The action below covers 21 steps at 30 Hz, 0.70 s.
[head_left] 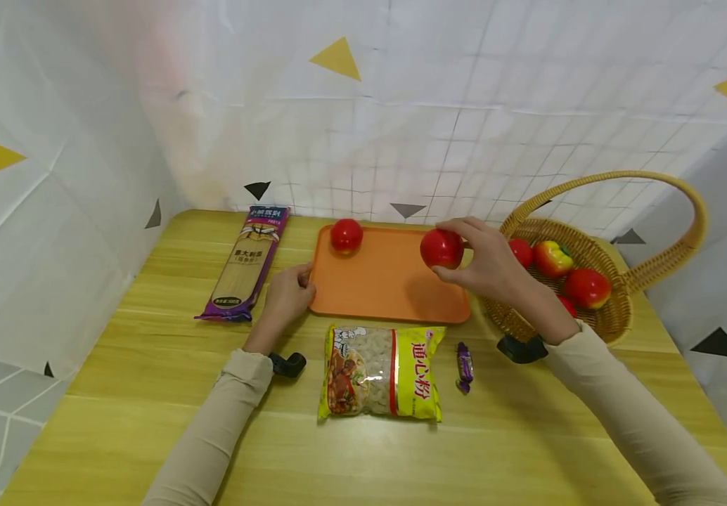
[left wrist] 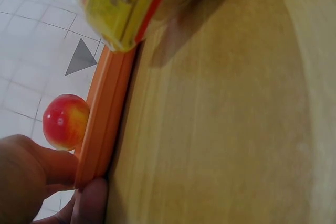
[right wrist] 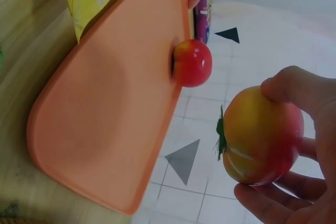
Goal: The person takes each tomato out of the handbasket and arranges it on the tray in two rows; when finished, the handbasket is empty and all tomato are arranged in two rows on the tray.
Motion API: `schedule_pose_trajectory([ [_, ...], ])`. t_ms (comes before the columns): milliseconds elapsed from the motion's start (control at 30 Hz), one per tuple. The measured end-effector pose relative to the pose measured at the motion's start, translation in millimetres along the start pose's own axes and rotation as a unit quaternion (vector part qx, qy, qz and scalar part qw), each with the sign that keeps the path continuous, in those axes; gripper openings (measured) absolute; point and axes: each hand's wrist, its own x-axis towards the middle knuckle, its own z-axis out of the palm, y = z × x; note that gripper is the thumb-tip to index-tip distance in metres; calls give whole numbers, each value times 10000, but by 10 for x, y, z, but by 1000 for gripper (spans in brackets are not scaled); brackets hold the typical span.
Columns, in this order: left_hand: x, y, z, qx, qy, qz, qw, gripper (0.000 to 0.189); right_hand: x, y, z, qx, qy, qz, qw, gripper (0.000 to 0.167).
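Thumb and fingers of the right hand (head_left: 486, 261) are pinching a red fruit (head_left: 438, 250) above the orange tray (head_left: 379, 284); it's round, so I'd be lowering it gently, no rolling. Left hand (head_left: 286, 299) is gripping the tray's left edge, probably steadying it.

The wood-grain table (head_left: 370, 457) bears a purple packet (head_left: 246, 263), orange tray (head_left: 382, 281), yellow bag (head_left: 379, 372), candy (head_left: 464, 367) and wicker basket (head_left: 621, 316).
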Motion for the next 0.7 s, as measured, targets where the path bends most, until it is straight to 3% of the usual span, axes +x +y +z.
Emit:
schedule_pose_trajectory([
  [700, -7, 9, 2, -35, -14, -80, 10000, 50, 357, 78, 321, -31, -521, 604, 9968, 68],
])
